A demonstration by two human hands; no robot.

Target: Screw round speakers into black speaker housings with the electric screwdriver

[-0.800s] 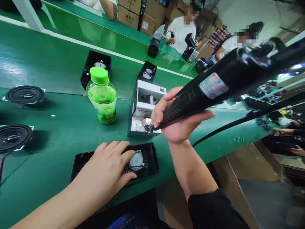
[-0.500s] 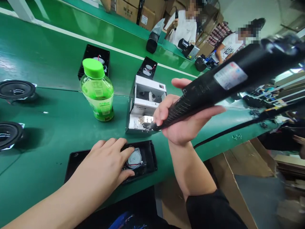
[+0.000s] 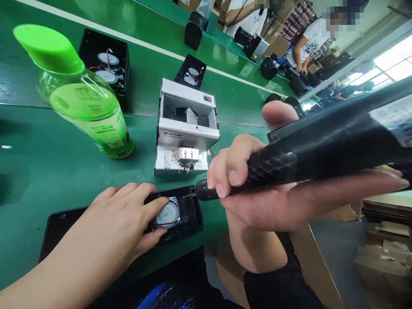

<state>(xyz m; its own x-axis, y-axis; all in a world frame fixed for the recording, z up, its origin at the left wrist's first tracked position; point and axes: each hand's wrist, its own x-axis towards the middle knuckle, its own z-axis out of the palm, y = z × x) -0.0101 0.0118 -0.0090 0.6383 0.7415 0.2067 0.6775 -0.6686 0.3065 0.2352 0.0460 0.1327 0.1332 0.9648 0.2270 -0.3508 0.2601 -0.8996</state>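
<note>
My left hand (image 3: 128, 216) presses on a small round speaker (image 3: 168, 212), its thumb and index finger on either side of the metal back. The speaker, with a red wire across it, sits inside a long black housing (image 3: 191, 218) at the bench's near edge. My hand and forearm cover much of the housing's left part. In my right hand (image 3: 257, 204) is a black electric screwdriver (image 3: 299, 150), tilted with its bit pointing left and down. The bit's tip is over the housing, just right of the speaker; whether it touches a screw I cannot tell.
Behind the housing stands a silver screw feeder (image 3: 185, 136). A green-capped bottle (image 3: 90, 111) is to its left. Two black housings with speakers, a larger one (image 3: 124, 64) and a smaller one (image 3: 201, 77), lie farther back. Two people work across the green bench (image 3: 141, 133).
The screwdriver has come down and its bit now reaches over the housing beside the speaker. My left hand stays at the speaker. The view has shifted closer, and the bottle looks larger.
</note>
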